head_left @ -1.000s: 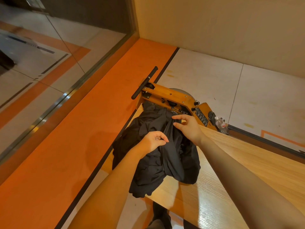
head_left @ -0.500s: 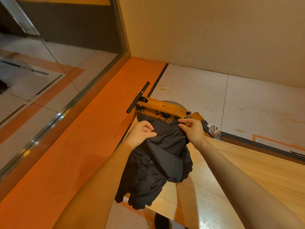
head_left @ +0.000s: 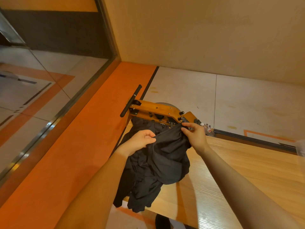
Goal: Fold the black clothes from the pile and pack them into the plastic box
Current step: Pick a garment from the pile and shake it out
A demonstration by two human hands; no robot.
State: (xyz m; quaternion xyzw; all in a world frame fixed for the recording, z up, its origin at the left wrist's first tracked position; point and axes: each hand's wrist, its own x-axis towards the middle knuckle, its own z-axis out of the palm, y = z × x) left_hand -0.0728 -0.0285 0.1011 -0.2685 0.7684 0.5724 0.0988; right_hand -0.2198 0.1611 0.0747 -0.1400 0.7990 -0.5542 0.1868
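Note:
A pile of black clothes lies on the left end of the wooden table and hangs over its corner. My left hand grips one edge of a black garment on top of the pile. My right hand pinches the same garment's edge further right, and the cloth stretches between both hands. A sliver of a clear plastic box shows at the right edge of the view.
A wooden machine with a black handle stands on the floor just beyond the table's end. A small plastic bottle sits beside it. An orange floor strip and a glass wall run along the left.
Both hands have taken hold of the top garment's edge and drawn apart, lifting it off the pile and stretching it. The view has tilted upward.

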